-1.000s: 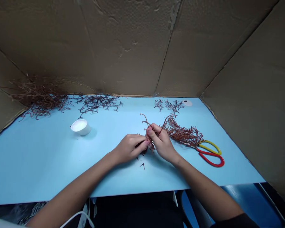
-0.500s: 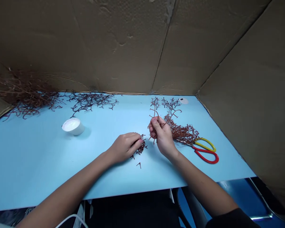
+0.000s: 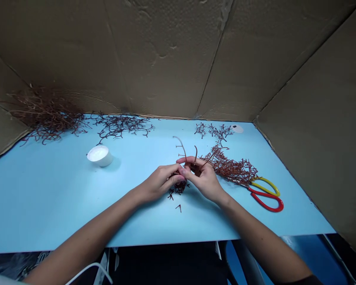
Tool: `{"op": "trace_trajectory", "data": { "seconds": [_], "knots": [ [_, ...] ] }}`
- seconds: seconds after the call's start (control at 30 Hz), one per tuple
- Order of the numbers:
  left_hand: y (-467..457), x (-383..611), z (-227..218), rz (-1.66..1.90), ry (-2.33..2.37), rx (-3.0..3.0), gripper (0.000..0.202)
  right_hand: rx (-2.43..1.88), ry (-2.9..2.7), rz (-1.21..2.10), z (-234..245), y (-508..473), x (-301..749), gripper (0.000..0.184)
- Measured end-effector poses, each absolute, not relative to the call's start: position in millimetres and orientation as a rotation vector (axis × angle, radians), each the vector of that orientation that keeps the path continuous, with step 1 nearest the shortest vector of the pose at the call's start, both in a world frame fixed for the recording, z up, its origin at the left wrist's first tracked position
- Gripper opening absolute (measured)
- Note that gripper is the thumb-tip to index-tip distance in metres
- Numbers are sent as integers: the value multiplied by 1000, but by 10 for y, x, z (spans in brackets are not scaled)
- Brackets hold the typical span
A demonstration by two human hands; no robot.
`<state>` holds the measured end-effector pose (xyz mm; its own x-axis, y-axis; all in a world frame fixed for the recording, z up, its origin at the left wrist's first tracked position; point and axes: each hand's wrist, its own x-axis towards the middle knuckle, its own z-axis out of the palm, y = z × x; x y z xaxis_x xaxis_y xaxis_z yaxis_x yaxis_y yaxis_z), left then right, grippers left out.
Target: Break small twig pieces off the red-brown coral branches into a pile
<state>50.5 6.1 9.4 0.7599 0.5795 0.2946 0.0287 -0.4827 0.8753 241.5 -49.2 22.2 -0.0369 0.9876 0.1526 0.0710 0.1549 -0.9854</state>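
Blue tabletop [image 3: 77,206] below, left hand [image 3: 158,183] and right hand [image 3: 203,178] pinch dried red sprigs [image 3: 180,186].

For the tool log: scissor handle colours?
The scissors have one red, one yellow handle; the head view shows both.

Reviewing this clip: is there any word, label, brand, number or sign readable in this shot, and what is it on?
No readable text. The white tub, the red and yellow scissors handles and the cardboard wall show no visible marking. The small white disc on the far side of the table and the dark cloth at lower left are too small or blurred to tell.
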Motion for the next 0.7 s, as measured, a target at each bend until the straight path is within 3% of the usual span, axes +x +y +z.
{"op": "trace_trajectory", "data": {
  "seconds": [0.2,0.43,0.57,0.7],
  "knots": [
    [66,491,98,635,497,1788,36,-1092,-1524,874,228,-448,2485,11],
    [26,591,21,742,583,1565,52,-1112,-1534,737,146,-418,2433,23],
    [-28,675,0,799,573,1508,65,-1129,-1447,624,55,-414,2397,14],
    [-28,651,32,791,645,1543,60,-1128,-1523,527,43,-406,2414,12]
  ]
}}
